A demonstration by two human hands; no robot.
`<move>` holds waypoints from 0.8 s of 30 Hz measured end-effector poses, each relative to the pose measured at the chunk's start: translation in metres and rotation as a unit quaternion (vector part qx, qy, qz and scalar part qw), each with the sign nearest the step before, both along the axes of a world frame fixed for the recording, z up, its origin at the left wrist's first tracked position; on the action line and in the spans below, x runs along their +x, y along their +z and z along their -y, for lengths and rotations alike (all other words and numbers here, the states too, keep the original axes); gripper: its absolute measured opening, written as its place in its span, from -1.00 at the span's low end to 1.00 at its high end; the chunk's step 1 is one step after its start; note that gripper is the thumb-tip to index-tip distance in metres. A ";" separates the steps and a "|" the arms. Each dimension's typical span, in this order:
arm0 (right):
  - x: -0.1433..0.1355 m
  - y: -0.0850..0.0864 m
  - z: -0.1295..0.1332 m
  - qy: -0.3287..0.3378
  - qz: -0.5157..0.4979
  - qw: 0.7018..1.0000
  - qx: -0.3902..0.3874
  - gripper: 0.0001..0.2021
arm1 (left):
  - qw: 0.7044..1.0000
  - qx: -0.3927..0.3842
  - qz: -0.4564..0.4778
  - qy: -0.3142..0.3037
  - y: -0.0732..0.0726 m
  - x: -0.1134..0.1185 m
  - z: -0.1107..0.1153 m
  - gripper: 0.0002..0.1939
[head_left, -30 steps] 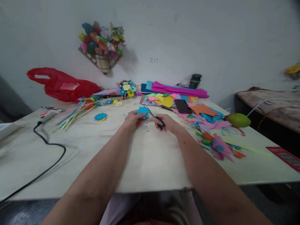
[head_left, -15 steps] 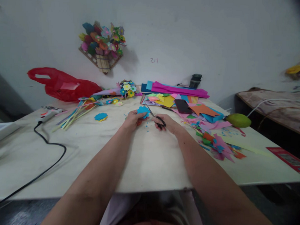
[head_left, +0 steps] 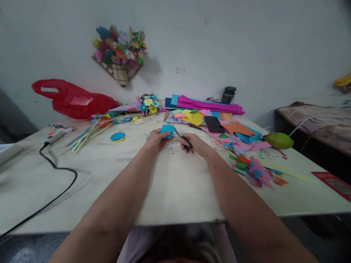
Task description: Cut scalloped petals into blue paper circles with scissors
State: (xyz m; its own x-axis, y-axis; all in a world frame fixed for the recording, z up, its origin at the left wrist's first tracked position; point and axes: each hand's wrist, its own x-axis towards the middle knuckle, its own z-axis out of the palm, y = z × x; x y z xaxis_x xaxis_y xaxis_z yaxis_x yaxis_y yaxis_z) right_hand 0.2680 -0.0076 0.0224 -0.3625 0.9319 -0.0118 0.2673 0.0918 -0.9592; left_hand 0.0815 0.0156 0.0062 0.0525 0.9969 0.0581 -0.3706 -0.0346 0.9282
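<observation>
My left hand (head_left: 156, 140) is closed on a blue paper flower (head_left: 167, 130) with scalloped edges, held just above the white table. In my right hand (head_left: 194, 143) is a pair of scissors (head_left: 186, 142) with black handles, the fingers wrapped round the loops. Its blades point up and left and lie at the right edge of the flower. Something orange shows under my left fingers, too small to name. Tiny blue paper bits (head_left: 172, 148) are scattered on the table between the hands. Left of them, a blue flower cut-out (head_left: 118, 136) lies on a yellow one.
A glue gun (head_left: 59, 134) with a black cord lies at left, near paper strips (head_left: 90, 135) and a red plastic bag (head_left: 78, 101). Coloured paper scraps (head_left: 256, 170), a phone (head_left: 213, 124) and a green fruit (head_left: 279, 140) lie at right. A flower bouquet (head_left: 149, 103) rests at the back.
The scissors have shifted very slightly in my right hand, their handles turning a little. The blue flower and my left hand stay nearly where they were.
</observation>
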 end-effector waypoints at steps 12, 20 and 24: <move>0.001 -0.006 -0.005 0.005 0.003 1.000 0.011 -0.79 | 1.000 0.007 0.002 -0.014 0.000 -0.001 0.001 -0.79; 0.000 -0.003 -0.002 0.004 0.009 1.000 0.013 -0.78 | 1.000 -0.002 0.001 -0.008 -0.001 -0.002 -0.001 -0.81; -0.001 -0.002 0.000 0.000 0.003 1.000 0.012 -0.79 | 1.000 -0.004 -0.010 -0.004 -0.001 -0.003 -0.002 -0.82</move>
State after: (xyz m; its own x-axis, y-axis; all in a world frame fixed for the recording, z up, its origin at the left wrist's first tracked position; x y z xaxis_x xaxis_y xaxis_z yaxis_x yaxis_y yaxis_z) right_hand 0.2674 -0.0075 0.0207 -0.3617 0.9323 0.0083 0.2726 0.1143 -0.9553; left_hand 0.0789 0.0172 0.0048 0.0618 0.9969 0.0486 -0.3513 -0.0239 0.9360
